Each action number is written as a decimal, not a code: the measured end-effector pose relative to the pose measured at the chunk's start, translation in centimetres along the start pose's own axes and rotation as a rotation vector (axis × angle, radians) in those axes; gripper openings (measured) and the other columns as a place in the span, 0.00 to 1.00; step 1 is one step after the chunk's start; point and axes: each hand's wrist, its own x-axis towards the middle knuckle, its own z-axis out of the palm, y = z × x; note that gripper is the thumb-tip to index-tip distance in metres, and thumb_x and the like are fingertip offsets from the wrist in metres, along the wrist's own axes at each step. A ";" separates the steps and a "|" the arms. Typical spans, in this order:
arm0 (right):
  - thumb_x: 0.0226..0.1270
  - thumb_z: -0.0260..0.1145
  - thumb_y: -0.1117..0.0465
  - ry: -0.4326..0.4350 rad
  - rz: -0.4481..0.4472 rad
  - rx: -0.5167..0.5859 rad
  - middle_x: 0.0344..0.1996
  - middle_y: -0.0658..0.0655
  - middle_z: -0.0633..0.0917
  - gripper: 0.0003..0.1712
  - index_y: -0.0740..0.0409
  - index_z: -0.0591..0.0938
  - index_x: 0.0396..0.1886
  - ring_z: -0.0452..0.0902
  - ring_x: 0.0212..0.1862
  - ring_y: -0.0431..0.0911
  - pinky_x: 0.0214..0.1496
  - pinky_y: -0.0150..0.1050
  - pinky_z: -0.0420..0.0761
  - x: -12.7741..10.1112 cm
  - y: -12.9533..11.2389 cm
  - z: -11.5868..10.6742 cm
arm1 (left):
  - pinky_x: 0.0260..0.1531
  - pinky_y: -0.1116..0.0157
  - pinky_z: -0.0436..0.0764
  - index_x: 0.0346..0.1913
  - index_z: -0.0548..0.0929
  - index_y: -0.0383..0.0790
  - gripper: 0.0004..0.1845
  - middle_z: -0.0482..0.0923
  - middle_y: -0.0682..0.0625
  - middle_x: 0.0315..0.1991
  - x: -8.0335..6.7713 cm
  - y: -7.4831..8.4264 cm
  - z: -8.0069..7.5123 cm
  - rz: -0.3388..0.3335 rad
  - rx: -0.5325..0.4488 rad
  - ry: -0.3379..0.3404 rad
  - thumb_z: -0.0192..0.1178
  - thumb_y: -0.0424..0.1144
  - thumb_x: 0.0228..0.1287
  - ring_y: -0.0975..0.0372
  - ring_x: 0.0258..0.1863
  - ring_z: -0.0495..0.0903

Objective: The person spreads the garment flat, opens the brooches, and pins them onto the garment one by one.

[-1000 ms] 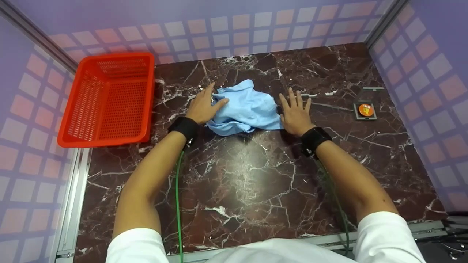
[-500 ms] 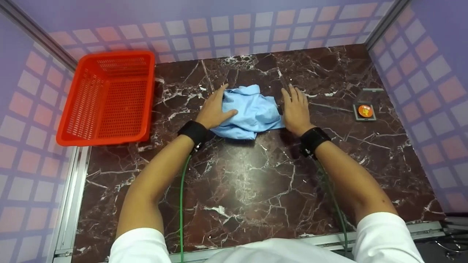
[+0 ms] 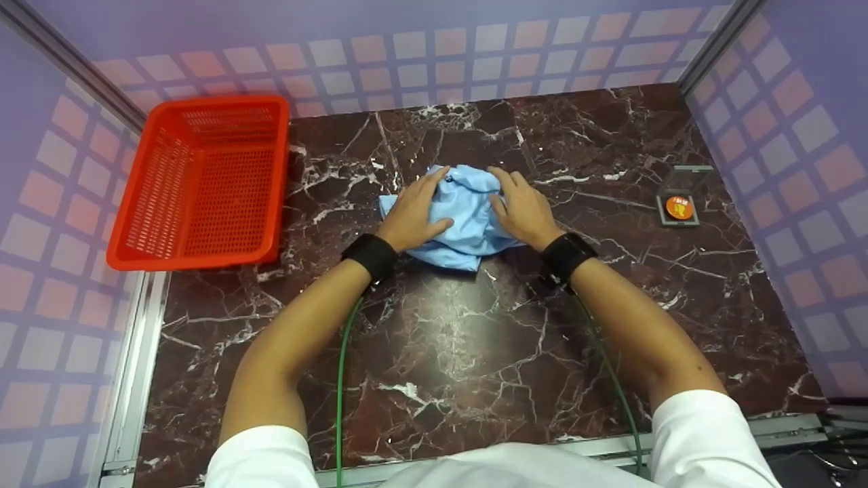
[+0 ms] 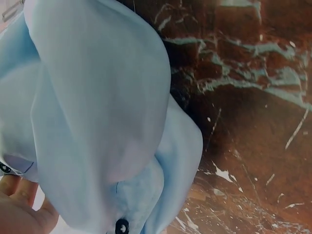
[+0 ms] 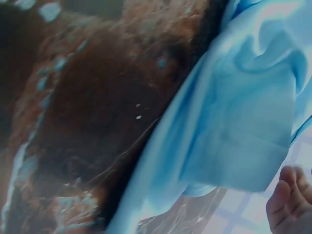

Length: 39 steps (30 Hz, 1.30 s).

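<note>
The light blue shirt (image 3: 468, 217) lies bunched on the marble surface (image 3: 475, 352), right of the red basket (image 3: 196, 179). The 2 hands flank the shirt: left hand (image 3: 412, 215) and right hand (image 3: 519, 211), fingers curled into the cloth, gripping it.

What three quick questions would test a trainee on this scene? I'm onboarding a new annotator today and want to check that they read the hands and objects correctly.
1. True or false: both hands lie on the light blue garment.
2. Multiple choice: the red basket stands (A) by the person's left hand, at the table's left edge; (B) by the right hand; (C) on top of the garment.
3. Fill in: the small orange-faced object lies on the marble table to the person's ____.

Key: 1 true; 2 A; 3 right.
</note>
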 end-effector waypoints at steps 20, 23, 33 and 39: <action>0.62 0.60 0.69 -0.184 -0.158 0.170 0.32 0.61 0.86 0.21 0.61 0.74 0.57 0.82 0.31 0.54 0.36 0.51 0.79 0.5 0.4 -0.4 | 0.73 0.52 0.56 0.80 0.49 0.38 0.55 0.59 0.39 0.76 -0.2 -0.4 0.4 0.109 -0.022 -0.088 0.69 0.57 0.61 0.51 0.74 0.60; 0.59 0.55 0.67 -0.182 -0.166 0.220 0.33 0.61 0.85 0.21 0.61 0.76 0.54 0.79 0.31 0.53 0.38 0.50 0.78 0.5 0.5 -0.4 | 0.74 0.53 0.52 0.81 0.47 0.38 0.52 0.53 0.38 0.78 -0.1 -0.9 0.2 0.046 -0.039 -0.110 0.62 0.59 0.67 0.50 0.77 0.54; 0.67 0.58 0.60 -0.117 -0.230 0.335 0.39 0.59 0.84 0.12 0.61 0.80 0.45 0.78 0.40 0.52 0.47 0.49 0.75 0.3 0.4 -0.3 | 0.73 0.56 0.57 0.80 0.53 0.38 0.31 0.59 0.38 0.76 1.2 -1.3 -1.6 -0.201 -0.021 -0.125 0.42 0.45 0.81 0.49 0.74 0.60; 0.65 0.56 0.64 -0.049 -0.299 0.316 0.45 0.62 0.79 0.13 0.63 0.81 0.45 0.73 0.50 0.54 0.56 0.50 0.71 0.2 0.6 0.0 | 0.69 0.53 0.65 0.79 0.50 0.34 0.38 0.70 0.33 0.68 1.9 -1.6 -2.0 -0.301 0.049 -0.187 0.51 0.49 0.78 0.45 0.68 0.69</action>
